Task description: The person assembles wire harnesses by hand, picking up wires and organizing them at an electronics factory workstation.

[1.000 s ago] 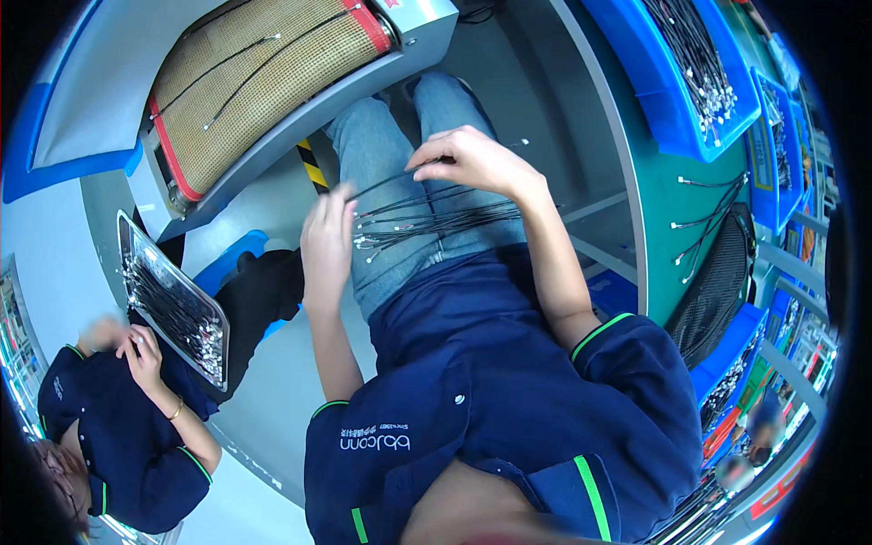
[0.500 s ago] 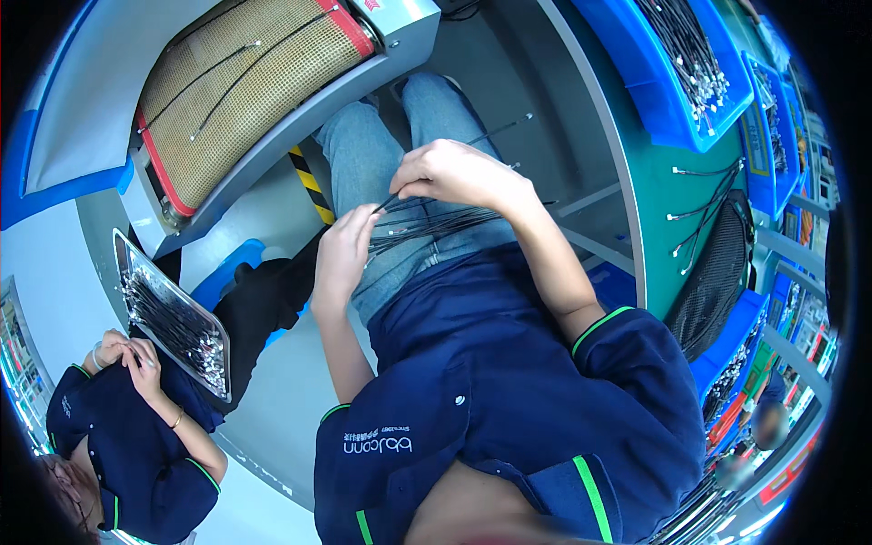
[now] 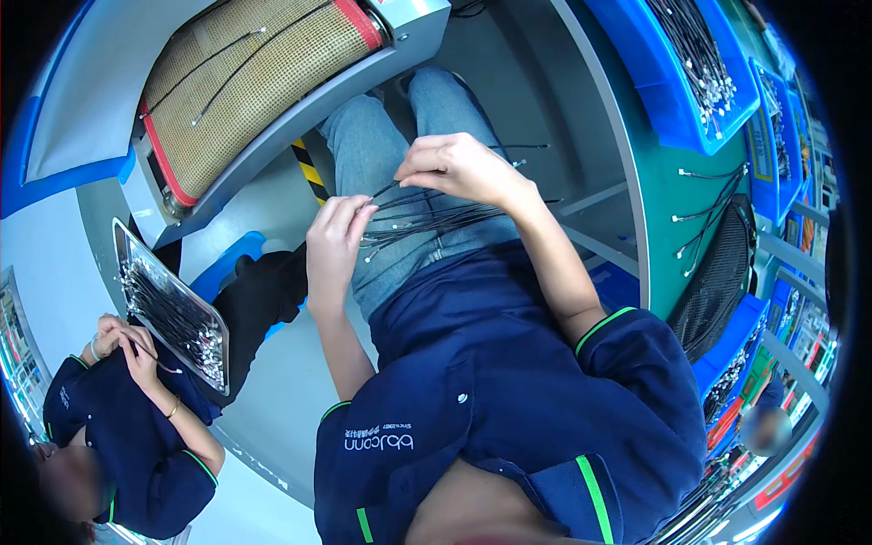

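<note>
Left hand (image 3: 332,234) and right hand (image 3: 460,170) both pinching one thin black cable (image 3: 385,190), held above the loose cable bundle (image 3: 436,221) on the lap. Advisable: light tension, clear of strands below. Working room: between conveyor belt (image 3: 291,77) edge, front-left, and table (image 3: 661,204) edge, right.

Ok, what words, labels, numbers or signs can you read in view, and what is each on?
Wearer's navy shirt: white chest lettering, partly legible, not copied out here.
Co-worker's navy shirt: pale chest mark, too small to read.
Red panel near the lower right rim: pale marking, too blurred to read.
</note>
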A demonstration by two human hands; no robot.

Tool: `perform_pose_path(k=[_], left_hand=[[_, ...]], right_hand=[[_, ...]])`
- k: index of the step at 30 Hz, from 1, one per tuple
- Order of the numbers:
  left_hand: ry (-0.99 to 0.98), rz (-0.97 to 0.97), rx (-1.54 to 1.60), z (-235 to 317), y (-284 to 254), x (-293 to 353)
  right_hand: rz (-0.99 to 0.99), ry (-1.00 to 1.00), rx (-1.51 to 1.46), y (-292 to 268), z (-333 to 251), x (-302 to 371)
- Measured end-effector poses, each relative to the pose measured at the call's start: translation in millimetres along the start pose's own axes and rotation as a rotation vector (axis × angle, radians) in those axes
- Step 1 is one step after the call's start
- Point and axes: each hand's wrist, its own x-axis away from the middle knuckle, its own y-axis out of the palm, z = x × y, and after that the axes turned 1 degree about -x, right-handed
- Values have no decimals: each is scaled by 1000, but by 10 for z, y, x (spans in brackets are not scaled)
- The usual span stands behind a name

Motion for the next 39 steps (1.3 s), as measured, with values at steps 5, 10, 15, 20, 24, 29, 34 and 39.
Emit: perform_pose_path(k=[5, 10, 15, 20, 24, 29, 34, 39], left_hand=[[37, -14, -18, -132, 12, 48], [125, 29, -5, -111, 122, 13], [-14, 85, 299, -139, 125, 24], [153, 112, 213, -223, 135, 12], [301, 119, 60, -291, 88, -37], [348, 128, -27, -299, 101, -74], [315, 140, -35, -345, 112, -53], [341, 151, -50, -333, 135, -19]], right_hand=[[11, -58, 12, 79, 46, -16], [-17, -205, 64, 221, -8, -42], [26, -170, 72, 285, 0, -65], [11, -127, 46, 320, 12, -31], [-47, -93, -25, 325, 54, -14], [-67, -34, -35, 358, 85, -36], [-19, 22, -66, 442, 113, -42], [-9, 34, -68, 415, 114, -15]])
